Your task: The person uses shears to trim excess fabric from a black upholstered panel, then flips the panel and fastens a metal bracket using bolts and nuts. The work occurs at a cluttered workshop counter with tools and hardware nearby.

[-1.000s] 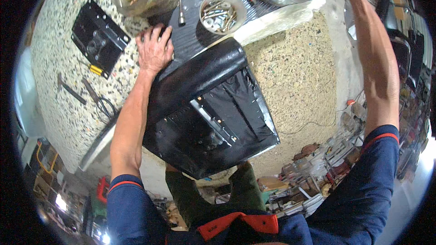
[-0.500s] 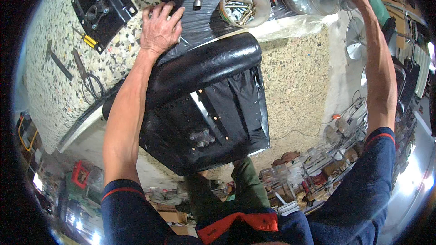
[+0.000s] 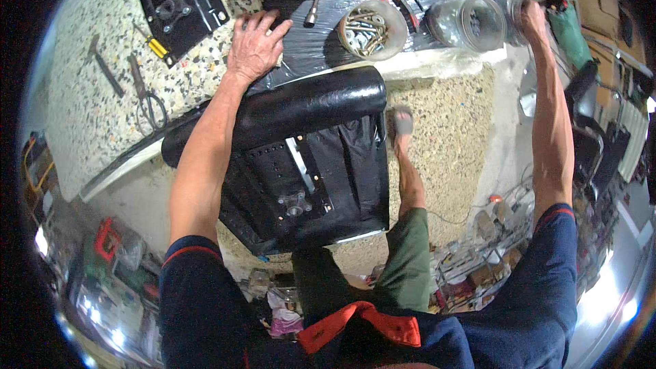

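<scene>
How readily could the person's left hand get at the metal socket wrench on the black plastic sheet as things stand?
Probably quite readily, yes: the left hand lies palm down, fingers spread, just left of the metal socket wrench, and only black plastic sheet shows between them.

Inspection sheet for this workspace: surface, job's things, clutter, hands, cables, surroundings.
Surface: speckled tabletop, partly covered by black sheet.
Job's things: black padded piece with a metal strip; clear jar, far right.
Clutter: hammer, scissors, yellow-handled screwdriver, red-handled pliers, tub of bolts.
Hands: left hand palm-down on the tabletop, fingers spread; right hand at the jar, fingers partly hidden.
Cables: thin cable on the floor.
Surroundings: red crate, piled items.
</scene>
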### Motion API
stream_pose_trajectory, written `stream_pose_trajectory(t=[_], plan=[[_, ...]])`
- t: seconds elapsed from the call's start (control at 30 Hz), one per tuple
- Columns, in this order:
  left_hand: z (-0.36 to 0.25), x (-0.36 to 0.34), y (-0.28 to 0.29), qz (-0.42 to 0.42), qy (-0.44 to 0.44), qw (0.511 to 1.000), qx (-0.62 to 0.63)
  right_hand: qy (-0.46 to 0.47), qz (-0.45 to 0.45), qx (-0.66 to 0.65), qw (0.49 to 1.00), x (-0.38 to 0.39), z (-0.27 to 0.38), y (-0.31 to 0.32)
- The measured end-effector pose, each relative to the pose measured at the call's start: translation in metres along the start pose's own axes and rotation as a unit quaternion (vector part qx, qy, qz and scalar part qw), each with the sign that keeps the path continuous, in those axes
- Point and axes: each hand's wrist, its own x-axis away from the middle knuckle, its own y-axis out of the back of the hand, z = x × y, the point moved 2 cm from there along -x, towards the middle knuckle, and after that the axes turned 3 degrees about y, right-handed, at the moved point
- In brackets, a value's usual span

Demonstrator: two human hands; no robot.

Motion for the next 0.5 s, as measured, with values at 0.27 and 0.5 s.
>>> stream_pose_trajectory(t=[0.27,0.5], plan=[[-0.043,-0.015,0.048,0.022,0.126,0.989,0.079,-0.023,0.034,-0.064,0.997,0.011,-0.006,-0.005],[-0.109,-0.138,0.091,-0.017,0.187,0.947,0.259,-0.061,-0.018,-0.122,0.991,0.024,0.028,0.025]])
